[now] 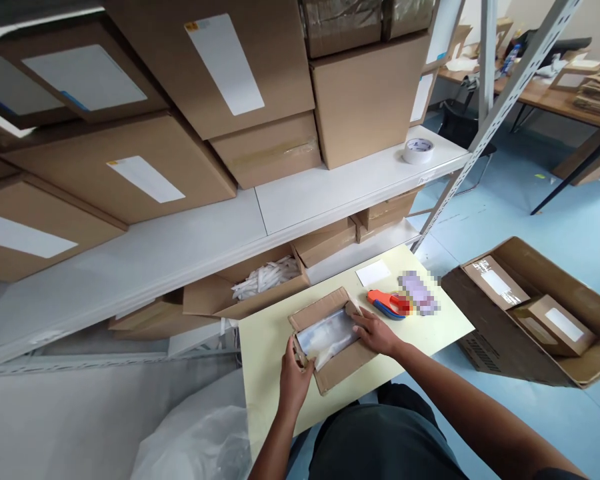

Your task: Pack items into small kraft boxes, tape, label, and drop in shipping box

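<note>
Dark clothing fills the bottom centre of the frame, where a person bends to an open carton just below centre, a shiny pale item inside. The left hand clasps the carton's left end; the right hand lays bent fingers on its right end, any pinch impossible to tell. An orange-and-blue tool lies nearby on the pale yellow table; a box-laden shelf spans the upper left.

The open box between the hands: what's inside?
Inside the cardboard box is a shiny, whitish-blue package. Whatever lies beneath is covered, and the left hand and right hand hide bits of the box.
</note>
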